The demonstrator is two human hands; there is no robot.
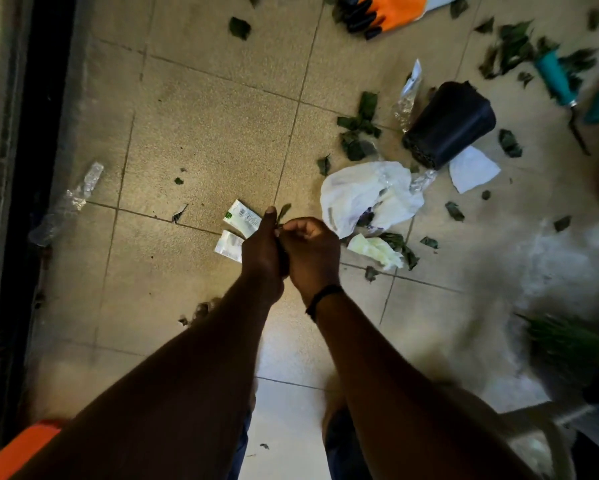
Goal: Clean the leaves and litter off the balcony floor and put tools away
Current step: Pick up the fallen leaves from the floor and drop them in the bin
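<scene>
Both forearms are reaching out over the tiled floor [201,109], the left hand [261,252] and right hand [313,251] pinching small green leaves [283,212] between curled fingers.

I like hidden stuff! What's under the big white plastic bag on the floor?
A dark leaf peeks out from under the white plastic bag's lower edge. Clear wrap touches its right side. Anything else beneath is covered.

Tiled floor [204,133]; scattered leaves [358,126]; tipped black pot [452,124]; white bag [364,192]; two sachets [241,218]; orange glove [391,10].
</scene>
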